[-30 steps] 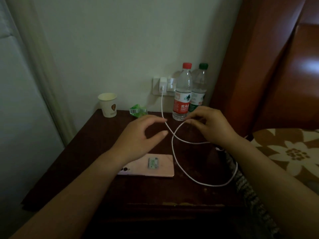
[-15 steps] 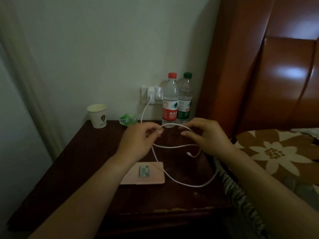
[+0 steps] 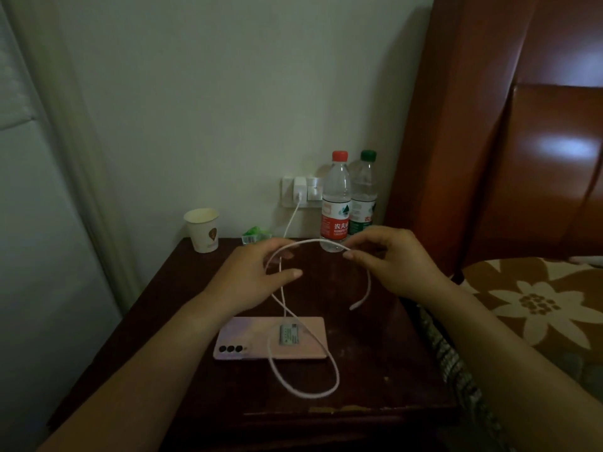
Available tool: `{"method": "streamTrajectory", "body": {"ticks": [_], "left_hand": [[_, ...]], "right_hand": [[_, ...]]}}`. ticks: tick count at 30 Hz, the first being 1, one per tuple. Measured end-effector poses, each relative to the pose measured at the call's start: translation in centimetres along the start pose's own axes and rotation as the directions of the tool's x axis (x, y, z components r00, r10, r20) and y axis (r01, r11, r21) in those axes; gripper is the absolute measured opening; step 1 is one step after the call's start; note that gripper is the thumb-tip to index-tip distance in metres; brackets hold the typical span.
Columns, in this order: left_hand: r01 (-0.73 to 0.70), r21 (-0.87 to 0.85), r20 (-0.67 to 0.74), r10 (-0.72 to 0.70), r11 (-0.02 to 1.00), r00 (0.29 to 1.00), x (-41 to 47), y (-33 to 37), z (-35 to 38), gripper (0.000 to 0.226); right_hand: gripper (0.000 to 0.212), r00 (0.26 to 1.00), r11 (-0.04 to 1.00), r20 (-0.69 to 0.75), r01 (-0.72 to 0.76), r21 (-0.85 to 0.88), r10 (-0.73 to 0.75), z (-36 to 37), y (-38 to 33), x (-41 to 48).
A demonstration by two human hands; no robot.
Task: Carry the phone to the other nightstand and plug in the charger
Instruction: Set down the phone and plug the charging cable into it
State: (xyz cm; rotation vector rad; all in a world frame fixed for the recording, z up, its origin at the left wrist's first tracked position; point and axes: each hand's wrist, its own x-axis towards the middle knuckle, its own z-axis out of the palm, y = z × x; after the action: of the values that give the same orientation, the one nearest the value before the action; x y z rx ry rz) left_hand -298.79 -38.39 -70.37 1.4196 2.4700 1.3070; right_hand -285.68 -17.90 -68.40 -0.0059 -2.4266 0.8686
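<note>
While the plug end hangs free: the cable arches between both hands above the nightstand.
Phone: lies back-up and flat on the nightstand, under a slack loop of the cable, with no hand touching it.
Plug end: dangles below the right hand, not yet in the phone.
Right hand: pinches the cable between thumb and fingertips.
Left hand: curled loosely, the cable running through its fingers.
Charger: already seated in the wall socket.
Nearby: two bottles and a paper cup stand at the back.
Advice: probably slide the right hand down to the plug end, clear the loop off the phone, steady the phone, and push the plug in straight.
</note>
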Motion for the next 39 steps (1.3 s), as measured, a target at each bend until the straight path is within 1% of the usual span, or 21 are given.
{"method": "streamTrajectory", "body": {"ticks": [2,4,7,9,12,16,19,21,24,26,30,33,37,39], "left_hand": [[-0.063,-0.049,0.010,0.063,0.997,0.998,0.5,1.7,-0.3,0.033],[-0.123,-0.122,-0.014,0.122,0.985,0.992,0.8,3.2,-0.5,0.024],[-0.166,-0.106,-0.051,0.161,0.980,0.986,1.2,4.4,-0.3,0.015],[-0.154,-0.093,-0.059,0.149,0.984,0.987,1.1,4.5,-0.2,0.013],[-0.141,-0.066,-0.058,0.137,0.988,0.989,0.7,3.6,-0.3,0.011],[-0.091,-0.027,-0.059,0.089,0.996,0.994,-0.3,1.7,-0.7,0.012],[-0.008,-0.006,-0.091,0.008,1.000,0.996,-1.2,-0.1,-1.3,0.013],[0.046,0.003,-0.110,-0.045,0.999,0.993,-1.8,-1.3,-1.6,0.011],[0.111,0.047,-0.089,-0.107,0.993,0.990,-2.6,-2.7,-1.9,0.011],[0.113,0.068,-0.081,-0.108,0.991,0.991,-2.7,-3.0,-2.2,0.011],[0.050,0.079,-0.094,-0.042,0.996,0.995,-1.7,-1.6,-2.6,0.024],[-0.027,0.114,-0.051,0.033,0.993,0.998,-0.8,0.2,-2.4,0.019],[-0.092,0.107,-0.015,0.095,0.990,0.995,-0.1,2.1,-1.8,0.018],[-0.090,0.075,-0.028,0.092,0.993,0.995,-0.1,2.5,-1.3,0.020]], "right_hand": [[0.016,0.999,0.999,-0.013,0.034,-0.017,-0.034,-0.5,-0.8,0.4],[0.017,0.998,0.998,-0.019,0.058,-0.031,-0.058,-0.8,-1.3,0.5],[0.016,0.997,0.997,-0.026,0.069,-0.022,-0.070,-1.0,-1.6,0.2],[0.017,0.998,0.998,-0.010,0.064,-0.026,-0.064,-1.0,-1.4,-0.2],[0.023,0.998,1.000,0.065,0.024,-0.013,-0.023,-0.5,-0.5,-1.2],[0.026,0.985,0.995,0.144,-0.102,0.009,0.100,0.6,1.0,-2.4],[0.019,0.973,0.991,0.188,-0.129,-0.045,0.135,1.3,1.9,-3.1],[0.015,0.968,0.988,0.198,-0.150,-0.037,0.154,1.7,2.0,-3.3],[0.016,0.976,0.991,0.175,-0.133,-0.012,0.133,2.4,1.3,-2.9],[0.015,0.981,0.995,0.164,-0.099,-0.013,0.100,2.7,0.4,-2.3],[0.011,0.989,0.995,0.150,0.012,-0.099,0.003,2.7,-1.2,-0.7],[0.011,0.990,0.987,0.126,0.080,-0.143,-0.061,2.4,-1.9,-0.1],[0.013,0.990,0.979,0.026,0.140,-0.150,-0.138,2.1,-2.3,0.4],[0.015,0.989,0.984,-0.062,0.123,-0.131,-0.132,2.1,-2.0,0.3]]}}
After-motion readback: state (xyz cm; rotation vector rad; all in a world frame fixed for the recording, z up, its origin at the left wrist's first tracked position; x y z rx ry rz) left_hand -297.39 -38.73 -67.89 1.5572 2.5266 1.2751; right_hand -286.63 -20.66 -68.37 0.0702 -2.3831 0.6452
